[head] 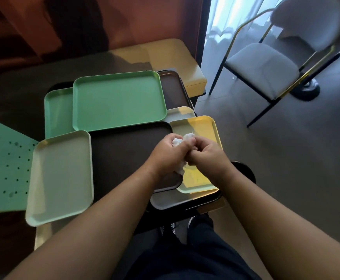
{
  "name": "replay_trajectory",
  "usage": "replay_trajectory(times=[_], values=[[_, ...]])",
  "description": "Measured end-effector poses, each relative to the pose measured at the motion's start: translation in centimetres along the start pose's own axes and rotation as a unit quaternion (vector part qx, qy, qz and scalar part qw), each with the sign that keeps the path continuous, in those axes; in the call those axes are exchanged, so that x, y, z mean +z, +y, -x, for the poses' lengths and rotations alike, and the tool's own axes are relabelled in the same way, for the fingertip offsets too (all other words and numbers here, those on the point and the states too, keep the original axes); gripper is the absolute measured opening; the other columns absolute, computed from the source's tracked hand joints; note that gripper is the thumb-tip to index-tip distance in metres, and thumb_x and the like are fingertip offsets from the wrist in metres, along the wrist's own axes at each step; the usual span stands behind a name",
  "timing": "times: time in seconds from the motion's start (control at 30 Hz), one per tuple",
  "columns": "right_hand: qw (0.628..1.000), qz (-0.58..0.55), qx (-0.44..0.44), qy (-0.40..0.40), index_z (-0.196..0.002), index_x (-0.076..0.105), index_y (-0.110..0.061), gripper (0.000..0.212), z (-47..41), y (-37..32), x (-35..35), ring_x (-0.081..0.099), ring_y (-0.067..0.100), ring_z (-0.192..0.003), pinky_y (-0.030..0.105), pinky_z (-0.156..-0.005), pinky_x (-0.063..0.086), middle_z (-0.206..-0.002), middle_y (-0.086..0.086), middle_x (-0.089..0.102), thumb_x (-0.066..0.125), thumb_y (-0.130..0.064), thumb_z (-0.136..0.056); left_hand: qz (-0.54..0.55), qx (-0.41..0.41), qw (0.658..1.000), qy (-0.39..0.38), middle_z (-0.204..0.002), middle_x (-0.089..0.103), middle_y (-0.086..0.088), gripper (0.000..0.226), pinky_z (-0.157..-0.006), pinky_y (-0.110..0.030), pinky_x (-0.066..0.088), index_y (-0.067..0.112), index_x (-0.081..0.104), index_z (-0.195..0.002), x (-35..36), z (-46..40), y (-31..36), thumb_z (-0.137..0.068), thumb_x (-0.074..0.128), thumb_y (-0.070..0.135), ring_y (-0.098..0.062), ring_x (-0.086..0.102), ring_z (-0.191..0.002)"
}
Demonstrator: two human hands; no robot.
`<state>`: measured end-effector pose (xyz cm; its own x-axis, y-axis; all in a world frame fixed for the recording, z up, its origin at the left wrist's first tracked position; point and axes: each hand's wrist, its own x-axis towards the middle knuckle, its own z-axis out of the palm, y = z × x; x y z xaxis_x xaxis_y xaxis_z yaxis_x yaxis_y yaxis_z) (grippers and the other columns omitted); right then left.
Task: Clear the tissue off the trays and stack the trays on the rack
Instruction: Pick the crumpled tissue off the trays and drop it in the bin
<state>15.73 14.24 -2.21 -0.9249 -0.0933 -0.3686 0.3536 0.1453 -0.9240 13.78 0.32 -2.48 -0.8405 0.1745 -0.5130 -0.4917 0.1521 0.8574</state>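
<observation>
Left hand point(168, 153): closed around a wad of white tissue point(180, 140), held above the seam between the dark brown tray point(124, 158) and the yellow tray point(203, 130)
Right hand point(205, 153): closed on the same wad, knuckles touching the left hand; a loose tail of tissue hung below the two fists
Risk, tissue: the hanging tail was likely to tear off or slip free and land back on a tray, because neither hand enclosed it
Pale tray point(60, 174): lay at the near left corner with its near end past the edge of the desk point(13, 102); a nudge from a forearm could tip it to the floor
Risk, trays: they overlapped one another, so lifting one from below could drag or spill those resting on it
Green tray point(118, 100): lay on top of a second green tray point(57, 112), further off, apparently clear of tissue
Rack: not identifiable in view, so the carry distance could not be judged
Chair point(266, 63): stood well apart at far right
</observation>
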Motion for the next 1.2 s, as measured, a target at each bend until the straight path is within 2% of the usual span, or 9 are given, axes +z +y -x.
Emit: replay_trajectory(times=[0.1,0.27,0.47,0.6,0.7,0.83,1.03,1.13,1.2], values=[[0.994,-0.079,0.053,0.052,-0.108,0.070,-0.019,0.025,-0.3,0.3,-0.9,0.064,0.016,-0.077,0.027,-0.067,0.053,-0.092,0.005,0.069,0.060,0.000,-0.094,0.020,0.015,0.997,0.078,-0.087,0.067,-0.011,0.015,-0.057,-0.034,0.052,0.018,0.062,-0.099,-0.2,-1.0,0.1,-0.094,0.062,0.032,-0.023,0.061,-0.067],[0.984,0.070,0.101,0.126,-0.126,0.063,-0.020,0.029,-1.2,1.4,-1.9,0.065,0.017,-0.097,0.025,-0.072,0.051,-0.117,0.004,0.065,0.061,-0.016,-0.098,0.087,-0.040,0.992,0.080,-0.072,0.060,-0.011,0.008,-0.040,-0.021,0.043,0.016,0.062,-0.089,-1.8,-1.5,-0.1,-0.096,0.057,0.015,-0.020,0.051,-0.050],[0.996,0.032,0.080,0.006,-0.147,0.052,-0.027,0.058,-2.2,0.9,-0.2,0.063,0.021,-0.113,0.033,-0.092,0.055,-0.132,0.002,0.062,0.068,-0.011,-0.094,0.183,-0.069,0.981,-0.014,-0.085,0.065,-0.017,0.023,-0.047,-0.022,0.038,0.011,0.072,-0.099,-3.2,-1.3,-0.6,-0.086,0.052,0.011,-0.022,0.052,-0.057],[0.998,-0.020,0.053,-0.015,-0.129,0.069,-0.016,0.036,-2.2,0.5,0.6,0.066,0.012,-0.081,0.024,-0.070,0.055,-0.104,0.006,0.073,0.064,-0.005,-0.095,0.205,-0.070,0.976,-0.018,-0.079,0.061,-0.018,0.025,-0.040,-0.019,0.039,0.005,0.068,-0.097,-3.3,-1.1,0.0,-0.094,0.043,0.003,-0.019,0.051,-0.052],[0.997,-0.005,0.023,0.077,-0.103,0.075,-0.014,0.013,-2.4,0.6,-0.2,0.063,0.011,-0.071,0.031,-0.071,0.054,-0.085,0.005,0.071,0.063,-0.014,-0.098,0.187,-0.060,0.980,-0.015,-0.073,0.051,-0.015,0.020,-0.039,-0.016,0.031,0.005,0.063,-0.096,-3.3,-1.4,0.2,-0.095,0.043,0.005,-0.018,0.040,-0.051],[0.987,-0.029,0.000,0.158,-0.099,0.076,-0.016,0.014,-1.8,-0.2,-2.5,0.064,0.013,-0.072,0.031,-0.073,0.056,-0.087,0.008,0.072,0.061,-0.013,-0.099,0.179,-0.066,0.981,0.040,-0.078,0.058,-0.015,0.018,-0.036,-0.016,0.035,0.006,0.063,-0.108,-2.6,-2.2,0.5,-0.096,0.050,0.010,-0.016,0.051,-0.043],[0.980,0.115,-0.081,0.144,-0.131,0.070,-0.022,0.033,0.9,0.3,-4.8,0.062,0.007,-0.118,0.035,-0.105,0.051,-0.124,-0.006,0.068,0.055,-0.016,-0.102,0.176,-0.075,0.981,-0.028,-0.090,0.067,-0.013,0.024,-0.055,-0.030,0.051,0.009,0.058,-0.119,4.7,-2.7,2.7,-0.100,0.054,0.023,-0.020,0.067,-0.062],[0.992,0.008,-0.070,0.107,-0.142,0.058,-0.031,0.040,1.9,1.4,-5.6,0.051,0.003,-0.136,0.037,-0.116,0.043,-0.141,-0.009,0.059,0.045,-0.035,-0.103,0.226,-0.078,0.969,-0.064,-0.083,0.059,-0.013,0.025,-0.050,-0.025,0.051,0.006,0.054,-0.115,9.9,-3.3,3.6,-0.102,0.049,0.028,-0.016,0.063,-0.057],[0.986,0.007,-0.067,0.154,-0.150,0.047,-0.030,0.057,2.4,2.7,-7.0,0.040,0.008,-0.145,0.041,-0.119,0.039,-0.152,-0.005,0.047,0.042,-0.052,-0.098,0.246,-0.097,0.961,-0.085,-0.088,0.064,-0.020,0.036,-0.063,-0.030,0.056,-0.001,0.060,-0.108,13.0,-4.0,3.9,-0.101,0.047,0.032,-0.024,0.067,-0.071]])
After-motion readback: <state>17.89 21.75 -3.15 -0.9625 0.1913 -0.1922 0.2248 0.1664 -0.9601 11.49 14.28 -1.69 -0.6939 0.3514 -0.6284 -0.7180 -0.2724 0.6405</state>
